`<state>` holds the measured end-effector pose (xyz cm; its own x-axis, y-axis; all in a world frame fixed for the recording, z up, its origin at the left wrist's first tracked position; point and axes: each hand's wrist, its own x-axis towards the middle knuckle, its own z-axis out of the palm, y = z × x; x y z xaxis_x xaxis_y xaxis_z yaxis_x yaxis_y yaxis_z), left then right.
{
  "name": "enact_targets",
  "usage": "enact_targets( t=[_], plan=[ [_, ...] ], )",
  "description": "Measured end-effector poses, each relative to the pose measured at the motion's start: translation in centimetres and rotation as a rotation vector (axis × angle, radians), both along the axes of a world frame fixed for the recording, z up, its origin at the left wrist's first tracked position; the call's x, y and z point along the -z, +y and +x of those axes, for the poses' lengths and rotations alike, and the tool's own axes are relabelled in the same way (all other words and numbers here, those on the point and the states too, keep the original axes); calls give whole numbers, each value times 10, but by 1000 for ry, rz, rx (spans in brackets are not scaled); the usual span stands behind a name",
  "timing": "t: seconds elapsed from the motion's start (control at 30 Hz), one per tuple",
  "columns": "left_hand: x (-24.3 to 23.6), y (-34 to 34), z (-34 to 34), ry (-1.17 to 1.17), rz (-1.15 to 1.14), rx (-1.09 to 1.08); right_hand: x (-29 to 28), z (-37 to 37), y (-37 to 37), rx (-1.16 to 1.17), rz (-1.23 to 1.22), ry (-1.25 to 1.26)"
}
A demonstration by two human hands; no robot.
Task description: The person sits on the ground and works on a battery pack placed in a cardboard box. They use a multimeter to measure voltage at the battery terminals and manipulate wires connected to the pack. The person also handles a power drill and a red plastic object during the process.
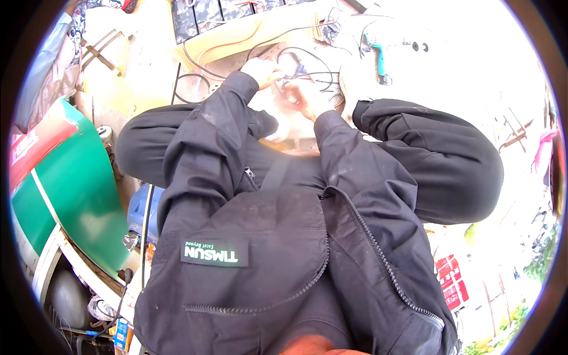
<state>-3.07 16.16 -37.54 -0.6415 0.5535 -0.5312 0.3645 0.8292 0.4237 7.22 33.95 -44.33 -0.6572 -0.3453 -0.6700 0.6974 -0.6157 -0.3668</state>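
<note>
Both hands were out ahead, close together, between the folded legs. Left hand was at the dark cables, fingers curled; right hand just beside it, fingers bent toward the left. Glare washed out the fingertips: couldn't tell whether either grip was pinching a wire or sat apart. Cables lay looped around and beyond the hands, on pale ground, with a small blue piece among them. Teal drill lay past the right hand, well apart.

Writing: jacket carried a dark chest patch, big white letters over a smaller green line, upside down in view. Red sheet at left, against the green panel, had white lettering, partly cut off. Carton lower right: red and white print, too blown out to read.
</note>
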Motion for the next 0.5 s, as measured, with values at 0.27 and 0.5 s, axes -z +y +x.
enact_targets(
  t=[0.27, 0.5],
  plan=[
    [2, -1, 9, 186, -52, 137, 21, -1, 2, -196, 616, 762],
    [1, -2, 19, 242, -46, 169, 48, 1, -6, -86, 297, 395]
  ],
)
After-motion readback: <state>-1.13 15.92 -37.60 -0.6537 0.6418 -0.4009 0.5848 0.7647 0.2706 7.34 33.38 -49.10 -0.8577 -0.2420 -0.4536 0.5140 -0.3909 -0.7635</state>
